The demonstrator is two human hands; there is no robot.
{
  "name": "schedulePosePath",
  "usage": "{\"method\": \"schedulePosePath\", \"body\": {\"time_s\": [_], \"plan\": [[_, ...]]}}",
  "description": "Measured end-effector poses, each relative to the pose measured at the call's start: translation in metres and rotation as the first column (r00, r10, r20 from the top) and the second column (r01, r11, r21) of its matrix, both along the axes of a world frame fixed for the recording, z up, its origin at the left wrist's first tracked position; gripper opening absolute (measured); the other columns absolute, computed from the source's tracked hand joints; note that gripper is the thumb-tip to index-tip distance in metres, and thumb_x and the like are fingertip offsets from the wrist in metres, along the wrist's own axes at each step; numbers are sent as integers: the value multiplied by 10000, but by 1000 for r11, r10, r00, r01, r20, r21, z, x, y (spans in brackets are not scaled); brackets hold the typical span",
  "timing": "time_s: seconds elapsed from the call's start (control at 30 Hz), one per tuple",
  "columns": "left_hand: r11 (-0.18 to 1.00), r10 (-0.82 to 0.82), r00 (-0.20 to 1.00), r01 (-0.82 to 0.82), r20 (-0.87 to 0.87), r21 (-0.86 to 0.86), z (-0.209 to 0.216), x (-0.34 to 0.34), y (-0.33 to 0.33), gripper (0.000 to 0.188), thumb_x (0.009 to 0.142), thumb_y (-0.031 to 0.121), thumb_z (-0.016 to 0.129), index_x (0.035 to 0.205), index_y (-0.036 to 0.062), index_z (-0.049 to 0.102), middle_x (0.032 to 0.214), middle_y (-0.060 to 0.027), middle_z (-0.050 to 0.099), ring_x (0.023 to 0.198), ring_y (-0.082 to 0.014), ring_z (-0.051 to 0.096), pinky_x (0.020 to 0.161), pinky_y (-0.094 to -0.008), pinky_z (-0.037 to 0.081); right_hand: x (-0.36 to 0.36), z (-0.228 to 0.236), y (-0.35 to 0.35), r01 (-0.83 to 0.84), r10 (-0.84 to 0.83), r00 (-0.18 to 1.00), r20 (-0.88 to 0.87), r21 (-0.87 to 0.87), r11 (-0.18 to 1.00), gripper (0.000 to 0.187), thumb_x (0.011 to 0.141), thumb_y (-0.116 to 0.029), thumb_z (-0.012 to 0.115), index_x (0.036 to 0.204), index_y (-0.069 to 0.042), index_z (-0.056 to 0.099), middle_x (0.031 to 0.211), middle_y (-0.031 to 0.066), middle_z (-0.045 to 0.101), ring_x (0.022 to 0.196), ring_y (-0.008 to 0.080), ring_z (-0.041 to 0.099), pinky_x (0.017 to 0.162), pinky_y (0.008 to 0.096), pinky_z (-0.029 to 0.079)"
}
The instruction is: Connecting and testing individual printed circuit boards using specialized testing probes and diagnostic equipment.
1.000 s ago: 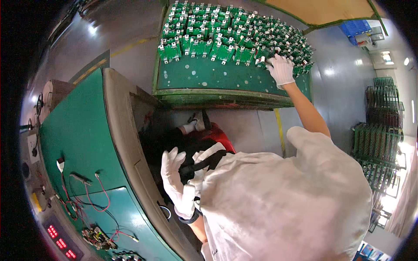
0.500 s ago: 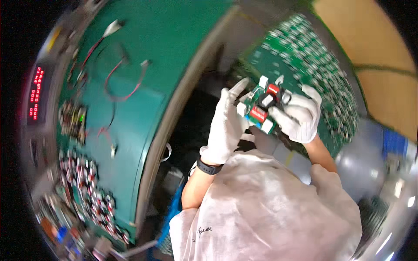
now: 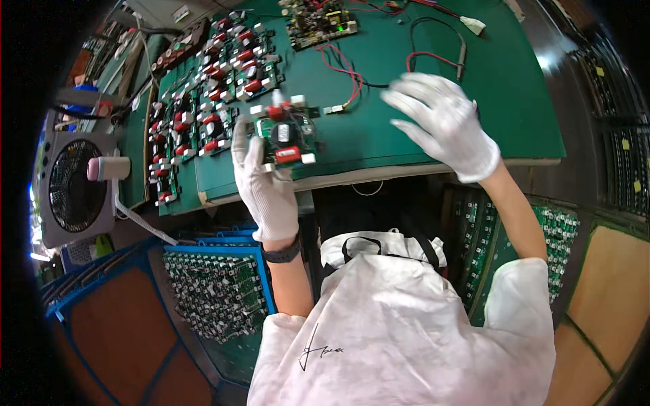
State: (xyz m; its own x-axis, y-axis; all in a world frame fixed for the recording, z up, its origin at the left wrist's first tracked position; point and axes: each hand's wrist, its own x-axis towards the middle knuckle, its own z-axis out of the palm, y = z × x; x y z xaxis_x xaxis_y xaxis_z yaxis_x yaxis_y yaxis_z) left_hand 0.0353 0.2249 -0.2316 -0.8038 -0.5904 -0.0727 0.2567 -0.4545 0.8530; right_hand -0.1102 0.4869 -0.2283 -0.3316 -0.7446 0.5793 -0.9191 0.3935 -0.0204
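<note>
My left hand [image 3: 267, 196], in a white glove, grips a green circuit board [image 3: 302, 141] by its left edge. The board carries red parts, a black part with a pale label and white connectors; it is raised over the front of the green mat. To the right, my gloved right hand [image 3: 447, 125] hovers above the mat with its fingers spread and slightly blurred, holding nothing. Near its fingertips runs a black and red lead ending in a slim probe [image 3: 462, 59]. Between the hands lies a small white connector [image 3: 334, 109] on pink and black wires.
Rows of similar circuit boards [image 3: 217, 88] stand on the left of the mat. A powered board [image 3: 317, 26] with a green light sits at the back. A fan [image 3: 76, 183] is at far left. Board-filled trays [image 3: 217, 287] stand low on both sides of me.
The view has swung from the tray at my right to the bench. The circuit board has passed from my right hand to my left, and my right hand has opened.
</note>
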Motion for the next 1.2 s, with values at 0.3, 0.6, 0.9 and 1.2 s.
{"method": "schedulePosePath", "body": {"time_s": [0.3, 0.6, 0.9, 1.2], "plan": [[998, 25, 998, -21, 65, -59, -36, -56, 21, 530, 1067, 195, 637, 1534, 38, 442, 1241, -78, 615, 905, -85, 625, 727, -235, 530, -88, -41, -57, -180, 186, 967, 173, -50, 982, 166, 856, -196, 792, 1014, -145, 790, 1200, 40, 749, 1276, 302, 645, 1131, 434, 469], [532, 137, 954, 156, 266, -833, -36, -55, -9, 372, 1034, 219, 658, 1364, 50, 634, 1213, -119, 708, 1009, -229, 669, 872, -357, 549, -104, -49, -41, -158, 231, 889, 395, -209, 965, 244, 931, -154, 747, 1167, -99, 772, 1159, 137, 761, 1226, 359, 674, 1073, 445, 531], [-70, 336, 941, -20, -43, -997, -16, -64, -7, 202, 935, 272, 762, 1006, 84, 776, 1101, -117, 745, 1024, -346, 673, 898, -446, 542, -109, -34, -58, -194, 296, 828, 476, -252, 948, 245, 1023, -232, 678, 1216, -96, 743, 1156, 132, 743, 1096, 333, 695, 994, 427, 554], [35, 340, 937, 65, 73, -997, -23, -88, 8, 408, 906, 474, 780, 899, 67, 813, 1160, -149, 753, 1105, -368, 671, 968, -458, 524, -117, -29, -75, -220, 335, 800, 497, -277, 935, 318, 1068, -383, 623, 1182, -107, 731, 1148, 115, 725, 1093, 312, 691, 956, 426, 554]]}}
